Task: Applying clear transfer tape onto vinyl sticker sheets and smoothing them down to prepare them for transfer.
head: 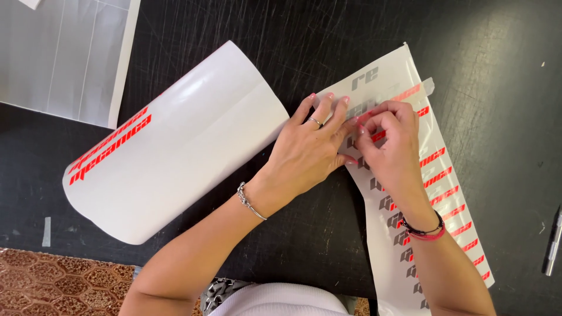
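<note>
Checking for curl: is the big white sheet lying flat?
No. The white sheet is curled; its right edge arches off the black table.

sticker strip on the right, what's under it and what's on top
The sticker strip lies on the black mat. Left hand and right hand rest on its upper part, hiding the decals beneath them.

Glossy white curled sheet (175, 146), thin shiny sticker strip (410, 193) with a clear film look, all on a scratched matt black table (480, 70).
</note>
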